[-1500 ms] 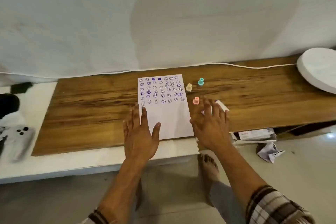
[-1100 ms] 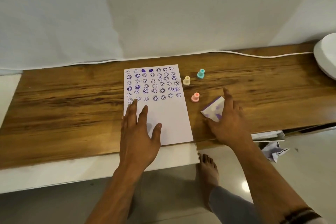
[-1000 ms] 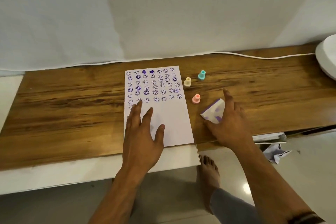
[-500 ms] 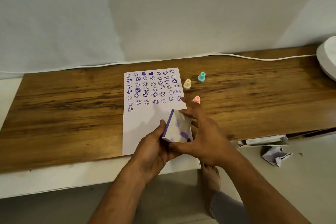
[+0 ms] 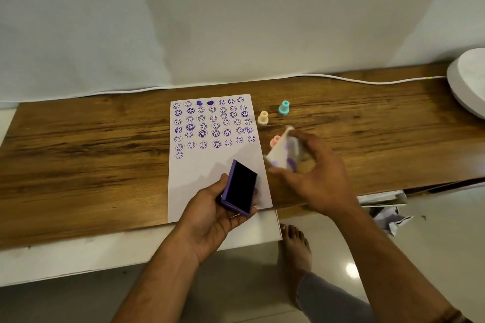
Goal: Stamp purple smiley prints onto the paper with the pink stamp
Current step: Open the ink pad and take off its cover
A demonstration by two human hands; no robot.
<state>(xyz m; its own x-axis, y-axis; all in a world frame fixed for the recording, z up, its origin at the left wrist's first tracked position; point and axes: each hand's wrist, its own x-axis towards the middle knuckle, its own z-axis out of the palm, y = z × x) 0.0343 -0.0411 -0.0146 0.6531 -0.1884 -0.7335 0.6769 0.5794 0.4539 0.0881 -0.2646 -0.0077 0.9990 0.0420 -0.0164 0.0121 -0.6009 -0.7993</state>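
Note:
A white paper (image 5: 204, 176) with several rows of purple smiley prints on its upper half lies on the wooden table (image 5: 86, 160). My left hand (image 5: 212, 212) holds the purple ink pad (image 5: 240, 187), its dark pad face uncovered, above the paper's near right corner. My right hand (image 5: 312, 176) holds the pad's white, purple-stained lid (image 5: 283, 152) just right of the paper. The pink stamp (image 5: 274, 141) stands on the table, mostly hidden behind the lid.
A yellow stamp (image 5: 263, 118) and a teal stamp (image 5: 284, 107) stand right of the paper. A white cable (image 5: 367, 81) runs along the back edge. A white round object (image 5: 469, 84) sits far right. Crumpled paper (image 5: 393, 220) lies on the floor near my foot (image 5: 295, 244).
My right hand picked the ink pad up from the table and brought it over the paper; both hands pulled it apart. The lid has moved right, the pad stays in my left hand.

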